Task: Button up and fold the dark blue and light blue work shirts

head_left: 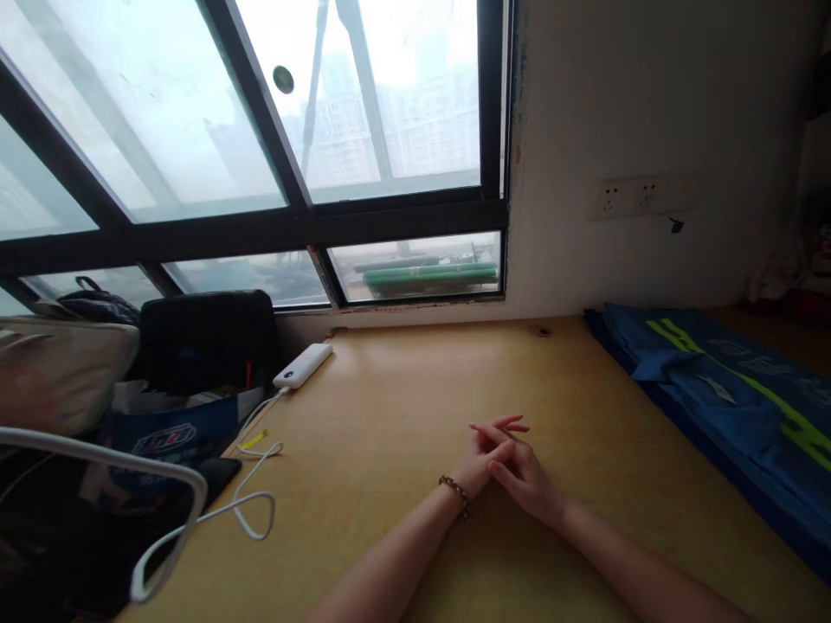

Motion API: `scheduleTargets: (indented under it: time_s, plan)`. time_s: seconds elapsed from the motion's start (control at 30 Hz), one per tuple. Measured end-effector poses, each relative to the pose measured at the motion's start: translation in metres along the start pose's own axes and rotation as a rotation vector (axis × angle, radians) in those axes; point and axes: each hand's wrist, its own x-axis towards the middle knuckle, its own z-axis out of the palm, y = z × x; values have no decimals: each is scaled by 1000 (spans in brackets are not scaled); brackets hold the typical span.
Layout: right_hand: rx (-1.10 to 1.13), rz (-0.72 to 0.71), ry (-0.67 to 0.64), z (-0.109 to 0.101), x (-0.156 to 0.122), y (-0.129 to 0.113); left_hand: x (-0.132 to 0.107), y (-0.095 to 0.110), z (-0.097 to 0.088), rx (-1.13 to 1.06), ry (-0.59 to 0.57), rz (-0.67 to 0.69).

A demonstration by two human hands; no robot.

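My left hand [477, 467], with a dark beaded bracelet [456, 493] at its wrist, meets my right hand [533, 486] over the middle of the wooden table [402, 389]. The two hands overlap and touch, fingers crossing loosely. A few slim fingertips stick out past the far side, stretched and slightly apart. My right thumb lies against the left hand. No object shows in either hand. Parts of the fingers are hidden where the hands cross.
A white power bank [303, 366] with a white cable [256, 510] lies at the table's left edge. Folded blue cloth [701, 372] with yellow-green stripes covers the right side. Bags, including a blue one [172, 437], stand beyond the left edge. Behind are a window and wall sockets [627, 197].
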Motion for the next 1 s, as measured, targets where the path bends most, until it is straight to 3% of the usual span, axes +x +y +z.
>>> scheduleTargets:
  time_s: [0.37, 1.0]
  plan:
    - [22, -30, 4, 6, -1, -5, -12, -9, 5, 184, 213, 110]
    - [10, -20, 26, 4, -4, -4, -3, -25, -4, 336, 268, 140]
